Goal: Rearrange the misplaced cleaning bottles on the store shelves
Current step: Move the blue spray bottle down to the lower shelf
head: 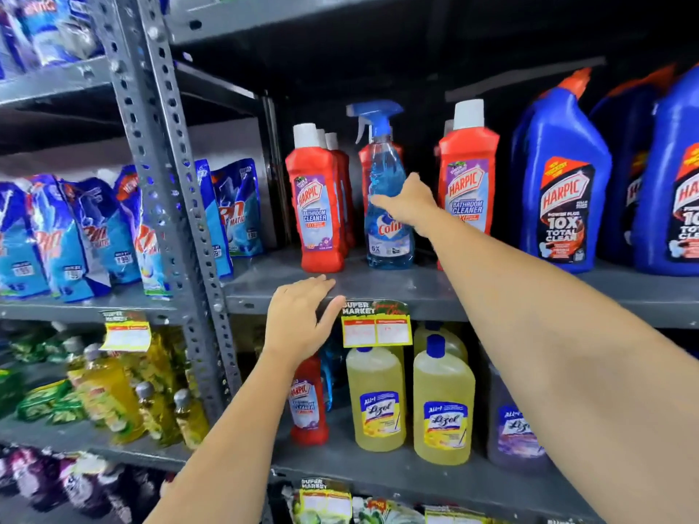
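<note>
A blue Colin spray bottle (385, 175) stands upright on the grey middle shelf (397, 287), between rows of red Harpic bathroom cleaner bottles (319, 206). My right hand (410, 202) reaches to its right side, fingers touching its waist; whether they are closed around it I cannot tell. My left hand (299, 319) rests spread on the shelf's front edge, holding nothing. Below that hand, on the lower shelf, a single red Harpic bottle (308, 406) stands beside a partly hidden blue bottle (333, 368) and yellow Lizol bottles (378, 399).
Big blue Harpic toilet cleaner bottles (559, 183) fill the right of the middle shelf. A perforated metal upright (166, 175) divides the racks. Blue detergent pouches (75, 236) and yellow dish-liquid bottles (109, 395) lie left. A purple Lizol bottle (516, 429) stands at lower right.
</note>
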Demonstrator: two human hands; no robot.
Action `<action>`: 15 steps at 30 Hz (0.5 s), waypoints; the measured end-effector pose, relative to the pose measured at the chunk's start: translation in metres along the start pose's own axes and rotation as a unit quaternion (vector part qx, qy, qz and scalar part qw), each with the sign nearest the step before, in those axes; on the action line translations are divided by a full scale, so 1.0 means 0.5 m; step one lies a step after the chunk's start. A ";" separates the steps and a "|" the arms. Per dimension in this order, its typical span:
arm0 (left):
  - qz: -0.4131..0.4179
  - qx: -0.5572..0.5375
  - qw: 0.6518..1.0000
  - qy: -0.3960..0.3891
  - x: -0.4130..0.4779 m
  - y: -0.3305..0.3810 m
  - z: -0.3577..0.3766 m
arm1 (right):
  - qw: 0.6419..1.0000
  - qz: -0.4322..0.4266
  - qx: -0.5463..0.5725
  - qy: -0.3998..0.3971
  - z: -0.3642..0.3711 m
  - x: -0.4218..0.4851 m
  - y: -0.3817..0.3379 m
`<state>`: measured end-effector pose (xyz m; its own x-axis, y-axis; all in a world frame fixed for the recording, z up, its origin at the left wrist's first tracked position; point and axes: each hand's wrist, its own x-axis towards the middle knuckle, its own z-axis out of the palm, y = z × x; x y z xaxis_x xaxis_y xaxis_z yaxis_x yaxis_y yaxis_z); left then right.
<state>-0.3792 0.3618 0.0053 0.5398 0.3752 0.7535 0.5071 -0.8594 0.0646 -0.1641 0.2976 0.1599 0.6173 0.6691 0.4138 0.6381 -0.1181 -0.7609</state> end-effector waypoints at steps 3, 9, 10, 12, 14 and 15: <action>-0.001 -0.004 1.000 0.024 -0.001 0.002 0.011 | 1.000 0.013 0.017 0.018 0.014 0.002 0.001; -0.002 0.002 0.998 0.056 -0.002 0.002 0.019 | 0.995 0.008 0.046 0.088 0.027 -0.009 0.011; -0.001 0.003 0.998 0.061 -0.002 0.003 0.018 | 0.994 0.001 0.053 0.095 0.027 -0.012 0.013; 0.003 0.005 0.998 0.064 -0.004 0.003 0.020 | 0.990 -0.012 0.083 0.112 0.026 -0.020 0.015; 0.003 0.004 0.998 0.064 -0.005 0.003 0.022 | 0.983 -0.016 0.131 0.125 0.020 -0.029 0.013; 0.003 0.000 0.998 0.066 -0.007 0.004 0.022 | 0.980 -0.019 0.156 0.123 0.016 -0.036 0.009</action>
<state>-0.3727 0.3628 -0.0045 0.4498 0.3218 0.8332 0.5050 -0.8610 0.0599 -0.1761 0.2907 0.1449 0.7129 0.4666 0.5234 0.5148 0.1585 -0.8425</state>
